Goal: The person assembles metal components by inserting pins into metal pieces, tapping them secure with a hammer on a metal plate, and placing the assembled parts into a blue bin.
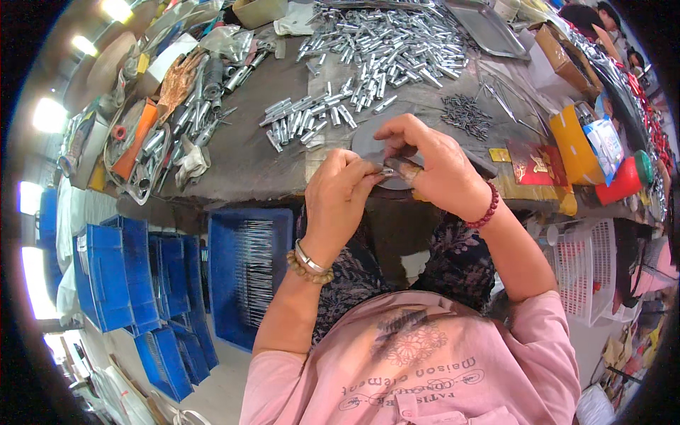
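Pink-sleeved arms rise mid-frame: left hand (338, 185) and right hand (432, 166) pinch one small metal piece (388, 171) together at the bench (241, 159) edge. Silver tubes (386, 46) heaped upper centre suggest plenty left; blue crate (248, 273) below holds rods.
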The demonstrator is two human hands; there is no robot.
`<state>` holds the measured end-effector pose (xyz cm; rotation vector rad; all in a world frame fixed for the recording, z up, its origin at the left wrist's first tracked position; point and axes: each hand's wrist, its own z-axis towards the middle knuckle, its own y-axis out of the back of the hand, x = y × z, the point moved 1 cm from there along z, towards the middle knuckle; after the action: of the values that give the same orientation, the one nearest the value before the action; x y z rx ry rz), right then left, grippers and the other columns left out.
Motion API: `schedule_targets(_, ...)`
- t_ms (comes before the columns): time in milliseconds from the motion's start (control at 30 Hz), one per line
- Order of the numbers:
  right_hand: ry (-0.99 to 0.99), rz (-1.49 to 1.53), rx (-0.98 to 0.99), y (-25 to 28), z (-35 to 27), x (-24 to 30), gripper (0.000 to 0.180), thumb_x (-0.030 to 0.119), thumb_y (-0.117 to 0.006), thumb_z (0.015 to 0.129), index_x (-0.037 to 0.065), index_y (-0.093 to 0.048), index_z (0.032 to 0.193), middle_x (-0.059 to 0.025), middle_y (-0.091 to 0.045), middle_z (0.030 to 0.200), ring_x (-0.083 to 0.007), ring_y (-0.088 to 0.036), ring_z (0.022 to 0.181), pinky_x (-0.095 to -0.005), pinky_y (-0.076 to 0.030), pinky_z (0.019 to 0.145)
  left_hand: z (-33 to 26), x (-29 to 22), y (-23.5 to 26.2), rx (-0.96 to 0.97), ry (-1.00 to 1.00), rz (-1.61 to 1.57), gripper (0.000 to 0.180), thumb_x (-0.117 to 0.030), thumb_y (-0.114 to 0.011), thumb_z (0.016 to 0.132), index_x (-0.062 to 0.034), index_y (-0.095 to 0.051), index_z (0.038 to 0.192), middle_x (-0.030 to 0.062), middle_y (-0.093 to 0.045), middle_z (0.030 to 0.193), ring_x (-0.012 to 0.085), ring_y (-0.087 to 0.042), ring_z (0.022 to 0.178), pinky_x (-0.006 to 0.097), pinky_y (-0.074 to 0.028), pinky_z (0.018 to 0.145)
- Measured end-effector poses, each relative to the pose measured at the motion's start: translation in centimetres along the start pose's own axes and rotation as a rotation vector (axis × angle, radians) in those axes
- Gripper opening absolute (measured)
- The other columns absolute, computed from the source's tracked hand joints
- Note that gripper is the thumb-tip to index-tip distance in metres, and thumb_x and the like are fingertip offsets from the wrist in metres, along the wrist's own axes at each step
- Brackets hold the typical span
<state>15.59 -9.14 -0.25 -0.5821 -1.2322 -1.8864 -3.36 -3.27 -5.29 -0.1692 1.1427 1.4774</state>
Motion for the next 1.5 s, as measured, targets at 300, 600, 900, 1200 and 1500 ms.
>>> schedule_targets(300,0.007,-0.067,0.054,0.1,-0.4,-0.5,0.046,-0.01,-0.063,0.08,0.006,-0.059,0.123,-0.0165,-0.071,0.093,-0.0404,-0.072,0.092,-0.0478,-0.057,0.08,0.0,0.0,0.2,0.012,-0.02,0.01,0.013,-0.005,-0.08,0.087,-0.0054,-0.076,0.099,0.0083,-0.064,0.094,0.0262,-0.065,0.082,0.037,-0.052,0.072)
schedule_targets(600,0.222,-0.468,0.124,-1.0,-0.1,2.0,0.033,-0.002,-0.063,0.084,0.006,-0.059,0.116,-0.0155,-0.07,0.095,-0.0371,-0.068,0.093,-0.0473,-0.052,0.083,-0.1,-0.1,-0.3,-0.043,-0.005,-0.032,0.014,-0.002,-0.082,0.082,-0.0043,-0.075,0.094,0.0084,-0.065,0.089,0.0298,-0.066,0.082,0.041,-0.051,0.068)
schedule_targets(900,0.069,-0.491,-0.096,1.9,-2.4,0.8,0.051,-0.003,-0.068,0.081,0.008,-0.067,0.13,-0.0134,-0.071,0.113,-0.0361,-0.066,0.109,-0.045,-0.052,0.097,0.1,0.1,0.0,0.02,0.01,-0.012,0.012,-0.005,-0.08,0.087,-0.0065,-0.078,0.099,0.007,-0.065,0.093,0.0247,-0.067,0.083,0.036,-0.053,0.073)
schedule_targets(1200,-0.166,-0.58,-0.072,4.7,-5.2,-1.1,0.056,-0.005,-0.069,0.08,0.01,-0.067,0.133,-0.0141,-0.065,0.116,-0.0373,-0.065,0.108,-0.0457,-0.053,0.094,0.2,-0.3,0.4,0.058,0.014,0.032,0.011,-0.009,-0.08,0.09,-0.0069,-0.08,0.102,0.0063,-0.064,0.093,0.0201,-0.065,0.082,0.032,-0.052,0.072)
schedule_targets(1500,0.101,-0.52,-0.231,3.0,-7.5,2.3,0.064,-0.008,-0.063,0.086,0.019,-0.068,0.144,-0.0109,-0.063,0.104,-0.0294,-0.07,0.08,-0.0399,-0.057,0.068,0.5,0.1,0.2,0.082,-0.004,-0.033,0.011,-0.005,-0.08,0.09,-0.0044,-0.079,0.101,0.0073,-0.063,0.093,0.0207,-0.065,0.084,0.032,-0.051,0.073)
